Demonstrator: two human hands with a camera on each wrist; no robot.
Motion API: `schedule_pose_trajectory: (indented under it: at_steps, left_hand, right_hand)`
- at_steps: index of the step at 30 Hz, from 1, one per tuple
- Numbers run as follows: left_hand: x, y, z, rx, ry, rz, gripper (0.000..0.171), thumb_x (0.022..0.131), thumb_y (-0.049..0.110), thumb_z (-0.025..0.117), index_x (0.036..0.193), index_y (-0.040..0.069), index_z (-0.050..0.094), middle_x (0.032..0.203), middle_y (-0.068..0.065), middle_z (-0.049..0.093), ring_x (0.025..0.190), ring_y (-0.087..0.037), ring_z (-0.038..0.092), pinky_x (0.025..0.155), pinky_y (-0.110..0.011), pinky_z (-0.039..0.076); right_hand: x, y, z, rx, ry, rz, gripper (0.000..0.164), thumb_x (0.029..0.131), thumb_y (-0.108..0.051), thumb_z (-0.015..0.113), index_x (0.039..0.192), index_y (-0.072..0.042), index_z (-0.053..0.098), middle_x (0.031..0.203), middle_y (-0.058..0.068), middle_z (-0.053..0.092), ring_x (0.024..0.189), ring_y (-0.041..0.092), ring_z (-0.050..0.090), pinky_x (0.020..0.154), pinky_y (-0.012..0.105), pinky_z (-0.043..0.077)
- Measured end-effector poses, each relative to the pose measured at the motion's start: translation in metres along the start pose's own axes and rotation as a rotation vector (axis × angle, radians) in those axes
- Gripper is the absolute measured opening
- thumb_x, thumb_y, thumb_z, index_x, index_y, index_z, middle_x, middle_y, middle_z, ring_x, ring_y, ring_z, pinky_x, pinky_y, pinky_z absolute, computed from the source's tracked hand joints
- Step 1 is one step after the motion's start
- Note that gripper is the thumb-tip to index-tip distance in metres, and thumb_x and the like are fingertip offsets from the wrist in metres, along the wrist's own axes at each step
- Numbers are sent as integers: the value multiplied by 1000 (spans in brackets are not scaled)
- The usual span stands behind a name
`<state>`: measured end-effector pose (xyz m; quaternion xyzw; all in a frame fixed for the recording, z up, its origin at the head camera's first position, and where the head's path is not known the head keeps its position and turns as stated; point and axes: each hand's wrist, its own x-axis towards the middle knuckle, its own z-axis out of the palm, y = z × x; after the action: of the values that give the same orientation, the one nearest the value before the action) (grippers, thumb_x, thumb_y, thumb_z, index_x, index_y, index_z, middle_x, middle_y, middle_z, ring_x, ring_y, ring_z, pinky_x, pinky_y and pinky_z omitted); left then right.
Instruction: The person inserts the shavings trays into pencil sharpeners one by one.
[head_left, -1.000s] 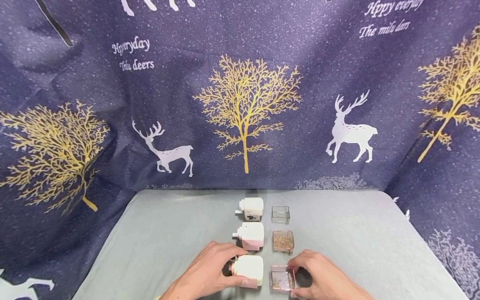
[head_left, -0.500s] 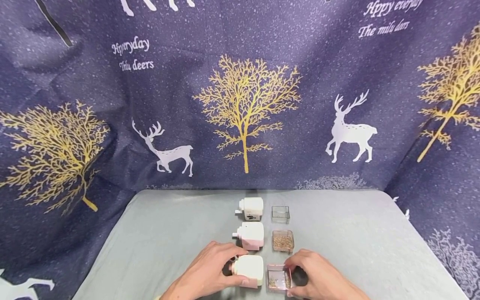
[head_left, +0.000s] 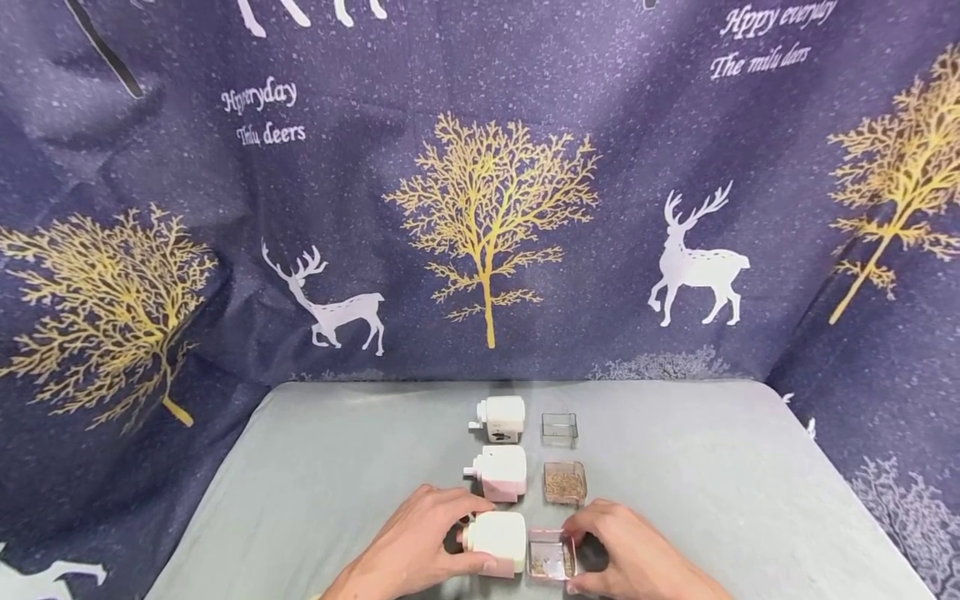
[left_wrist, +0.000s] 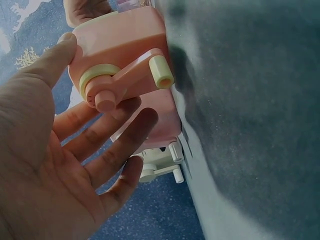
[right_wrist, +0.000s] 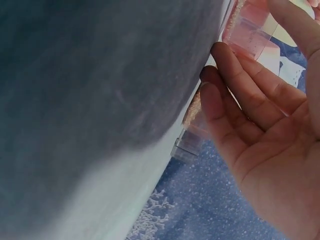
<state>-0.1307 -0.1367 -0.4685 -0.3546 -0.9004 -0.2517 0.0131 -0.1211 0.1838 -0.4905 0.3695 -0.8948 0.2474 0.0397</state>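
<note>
A pink-and-cream crank pencil sharpener (head_left: pixel 498 533) stands nearest the person on the table. My left hand (head_left: pixel 420 542) holds it from the left, thumb at the near side and index finger at the far side. Its pink crank (left_wrist: pixel 132 72) points toward the left palm in the left wrist view. Close to the sharpener's right side is a clear pink shavings drawer (head_left: pixel 551 577), with some shavings inside. Fingers and thumb of my right hand (head_left: pixel 626 550) grip the drawer's right end. The right wrist view shows the drawer's clear wall (right_wrist: pixel 250 37) beyond the fingertips.
Behind stand a pink-and-white sharpener (head_left: pixel 504 471) and a white one (head_left: pixel 505 417), cranks to the left. To their right lie a drawer with brown shavings (head_left: pixel 566 502) and a smoky clear drawer (head_left: pixel 560 442). A dark blue patterned cloth (head_left: pixel 585 350) hangs behind the grey table (head_left: pixel 337 467).
My right hand has slid the pink drawer left, narrowing the gap to the near sharpener. The left hand and that sharpener have stayed in place.
</note>
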Motion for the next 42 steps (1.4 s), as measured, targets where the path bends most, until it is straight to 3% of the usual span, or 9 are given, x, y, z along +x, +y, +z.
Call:
schedule_pose_trajectory:
  at_steps: [7, 18, 27, 42]
  left_hand:
    - [-2, -1, 1, 2, 29, 7, 50, 81, 67, 62, 123, 40, 60, 107, 27, 57, 90, 1, 55, 81, -33, 44]
    - [-1, 0, 1, -3, 30, 5, 50, 81, 67, 62, 123, 39, 61, 106, 26, 57, 87, 1, 54, 77, -32, 44]
    - [-1, 0, 2, -18, 35, 13, 49, 81, 66, 63, 122, 40, 61, 105, 26, 57, 86, 1, 54, 77, -32, 45]
    - [-1, -2, 4, -9, 20, -7, 52, 82, 67, 61, 125, 39, 60, 106, 25, 57, 87, 0, 56, 75, -31, 47]
  right_hand:
    - [4, -1, 2, 3, 10, -31, 39, 72, -49, 80, 98, -22, 71, 92, -18, 60, 82, 1, 55, 71, 23, 51]
    - [7, -4, 4, 7, -28, -8, 45, 76, -55, 76, 102, -19, 71, 98, -15, 63, 88, 4, 57, 77, 28, 53]
    - [11, -7, 5, 47, -29, -33, 40, 76, -48, 78, 101, -18, 72, 99, -14, 64, 90, 3, 58, 77, 27, 53]
    - [12, -6, 10, 18, -8, -38, 42, 74, -45, 80, 103, -16, 71, 99, -12, 65, 91, 4, 58, 79, 29, 53]
